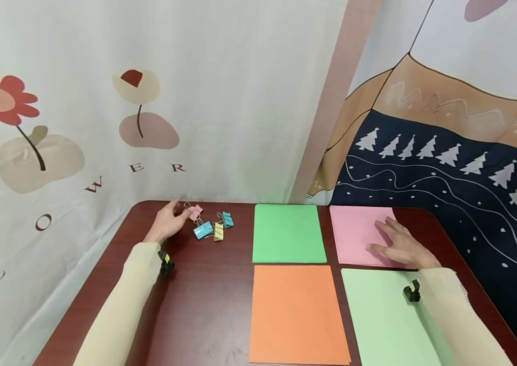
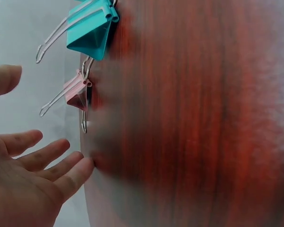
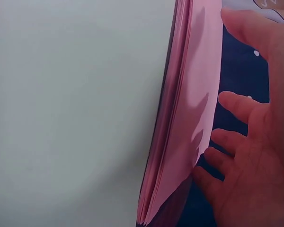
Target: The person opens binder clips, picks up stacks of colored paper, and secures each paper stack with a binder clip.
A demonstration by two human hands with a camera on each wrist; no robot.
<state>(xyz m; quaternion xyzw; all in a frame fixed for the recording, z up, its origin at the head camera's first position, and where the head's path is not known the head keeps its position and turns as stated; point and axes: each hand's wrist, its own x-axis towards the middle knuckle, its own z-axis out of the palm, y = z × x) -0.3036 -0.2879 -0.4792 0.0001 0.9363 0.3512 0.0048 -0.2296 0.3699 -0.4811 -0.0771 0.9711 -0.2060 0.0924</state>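
My left hand [image 1: 168, 222] reaches beside a small group of binder clips at the table's back left, fingers spread and holding nothing. Nearest to it is the pink binder clip [image 2: 77, 92]; a larger blue binder clip [image 1: 202, 230], a yellow binder clip [image 1: 219, 232] and a second blue binder clip [image 1: 227, 219] lie close by. Over the stack of pink paper [image 1: 354, 234] at the back right, my right hand [image 1: 402, 244] is spread with relaxed fingers. In the right wrist view its fingertips are close over the pink sheets.
Bright green paper [image 1: 288, 234] lies left of the pink stack. In front are orange paper [image 1: 298, 315] and pale green paper [image 1: 386, 315], the latter partly under the right sleeve. Printed curtains [image 1: 240, 101] hang behind the dark red wooden table [image 1: 203, 300].
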